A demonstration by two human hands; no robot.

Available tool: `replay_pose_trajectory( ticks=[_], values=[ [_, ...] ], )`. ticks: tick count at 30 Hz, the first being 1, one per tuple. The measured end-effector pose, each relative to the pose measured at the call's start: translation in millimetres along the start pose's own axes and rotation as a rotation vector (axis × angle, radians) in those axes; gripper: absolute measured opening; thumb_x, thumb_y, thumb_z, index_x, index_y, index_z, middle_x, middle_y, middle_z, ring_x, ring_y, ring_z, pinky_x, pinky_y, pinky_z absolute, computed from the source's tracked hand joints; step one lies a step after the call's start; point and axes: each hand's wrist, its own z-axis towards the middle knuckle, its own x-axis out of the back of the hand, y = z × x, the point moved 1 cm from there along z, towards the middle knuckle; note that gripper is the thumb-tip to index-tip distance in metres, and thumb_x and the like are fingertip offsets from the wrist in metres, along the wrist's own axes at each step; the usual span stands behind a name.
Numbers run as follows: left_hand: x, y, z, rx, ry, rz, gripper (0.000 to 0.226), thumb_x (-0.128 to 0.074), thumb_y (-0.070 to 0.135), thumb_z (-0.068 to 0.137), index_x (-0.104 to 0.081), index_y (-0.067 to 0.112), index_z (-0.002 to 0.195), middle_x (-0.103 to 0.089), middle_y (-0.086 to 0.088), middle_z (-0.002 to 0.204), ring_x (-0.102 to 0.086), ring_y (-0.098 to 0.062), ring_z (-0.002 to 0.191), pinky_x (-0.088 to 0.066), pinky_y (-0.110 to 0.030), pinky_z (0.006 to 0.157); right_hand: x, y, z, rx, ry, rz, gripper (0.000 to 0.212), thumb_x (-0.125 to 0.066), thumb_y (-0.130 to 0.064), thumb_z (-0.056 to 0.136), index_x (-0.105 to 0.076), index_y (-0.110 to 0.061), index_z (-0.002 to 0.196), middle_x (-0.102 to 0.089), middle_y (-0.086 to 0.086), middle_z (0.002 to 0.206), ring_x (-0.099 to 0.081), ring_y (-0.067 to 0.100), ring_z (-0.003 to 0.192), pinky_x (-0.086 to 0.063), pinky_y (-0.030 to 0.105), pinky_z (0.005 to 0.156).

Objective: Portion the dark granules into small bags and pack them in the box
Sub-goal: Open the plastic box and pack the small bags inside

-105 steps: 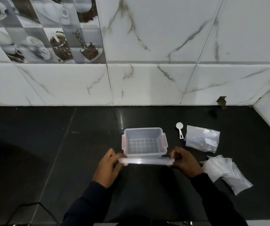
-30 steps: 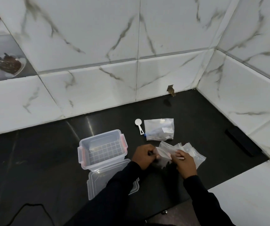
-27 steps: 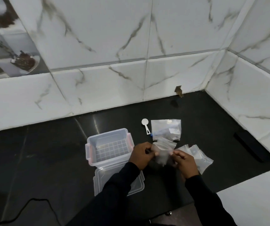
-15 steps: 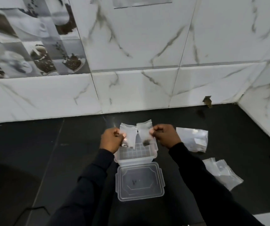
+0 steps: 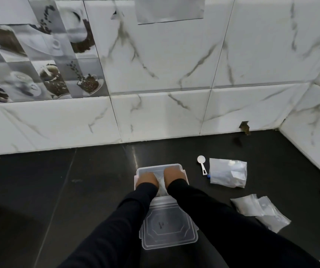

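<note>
The clear box (image 5: 160, 165) sits on the black counter (image 5: 58, 190), with small bags (image 5: 161, 187) inside it between your left hand (image 5: 147, 179) and right hand (image 5: 174, 176). Your fingers are hidden in the box, so I cannot tell their grip. The lid (image 5: 168, 229) lies just in front. A white scoop (image 5: 201, 163), a larger bag (image 5: 227, 173) and spare bags (image 5: 259, 209) lie to the right.

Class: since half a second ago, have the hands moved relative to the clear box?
Yes. The left hand and right hand have dropped from above the clear box to down inside it.
</note>
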Motion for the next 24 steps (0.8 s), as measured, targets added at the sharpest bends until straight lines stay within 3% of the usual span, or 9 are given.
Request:
replay_pose_trajectory(
  ticks=[5,9,11,14,16,19,22,24],
  values=[
    [-1,2,0,-0.061,0.103,0.242,0.035,-0.038,0.015,0.103,-0.055,0.007,0.132,-0.057,-0.010,0.137,-0.058,-0.023,0.123,-0.048,-0.031,0.098,-3,-7,-6,0.110,0.021,-0.191,0.021,-0.046,-0.014,0.099,-0.067,-0.013,0.102,-0.069,0.003,0.108,-0.065,0.023,0.103,-0.049,0.034,0.087],
    [-4,5,2,-0.158,0.155,0.422,0.033,-0.037,0.010,0.103,-0.054,0.006,0.131,-0.057,-0.010,0.136,-0.060,-0.022,0.120,-0.049,-0.030,0.095,-6,-4,0,0.171,-0.092,-0.208,0.023,-0.046,-0.016,0.100,-0.066,-0.010,0.109,-0.067,0.007,0.118,-0.061,0.025,0.113,-0.045,0.036,0.098],
    [-2,5,2,-0.152,0.151,0.431,0.030,-0.040,0.007,0.101,-0.061,0.008,0.122,-0.064,-0.007,0.126,-0.062,-0.022,0.116,-0.048,-0.028,0.093,-1,-1,-4,0.169,-0.085,-0.129,0.024,-0.047,-0.014,0.099,-0.065,-0.008,0.113,-0.064,0.008,0.123,-0.059,0.026,0.117,-0.045,0.036,0.099],
    [7,15,-1,-0.139,0.204,0.316,0.023,-0.047,0.007,0.095,-0.062,0.007,0.112,-0.069,-0.009,0.114,-0.065,-0.026,0.107,-0.049,-0.029,0.086,17,16,-23,0.111,0.086,0.205,0.022,-0.048,-0.009,0.094,-0.064,-0.006,0.109,-0.060,0.012,0.117,-0.061,0.029,0.110,-0.049,0.035,0.088],
    [14,30,-12,-0.220,0.308,0.234,0.018,-0.049,0.007,0.092,-0.058,0.006,0.108,-0.070,-0.013,0.105,-0.069,-0.031,0.097,-0.052,-0.035,0.076,18,43,-45,0.016,0.246,0.444,0.017,-0.048,-0.013,0.092,-0.065,-0.011,0.094,-0.059,0.009,0.103,-0.064,0.026,0.093,-0.047,0.029,0.075],
    [12,68,-35,-0.484,0.393,0.065,0.008,-0.048,0.014,0.093,-0.055,0.011,0.095,-0.069,-0.011,0.089,-0.068,-0.031,0.082,-0.048,-0.037,0.065,-9,101,-88,-0.241,0.404,0.775,0.020,-0.055,-0.024,0.093,-0.061,-0.017,0.075,-0.062,0.001,0.081,-0.058,0.017,0.074,-0.041,0.027,0.066],
    [-19,112,-49,-0.700,0.205,-0.157,0.011,-0.057,0.027,0.089,-0.058,0.017,0.084,-0.068,-0.004,0.082,-0.064,-0.026,0.076,-0.053,-0.039,0.070,-49,165,-131,-0.581,0.459,0.940,0.023,-0.058,-0.027,0.094,-0.063,-0.016,0.074,-0.063,0.000,0.075,-0.062,0.021,0.078,-0.043,0.031,0.069],
    [-52,140,-51,-0.733,0.016,-0.229,0.010,-0.062,0.028,0.085,-0.064,0.018,0.088,-0.072,-0.004,0.089,-0.067,-0.024,0.083,-0.055,-0.040,0.079,-71,201,-149,-0.787,0.479,0.999,0.021,-0.055,-0.022,0.092,-0.065,-0.010,0.078,-0.063,0.003,0.077,-0.063,0.028,0.084,-0.041,0.031,0.072]
  ],
)
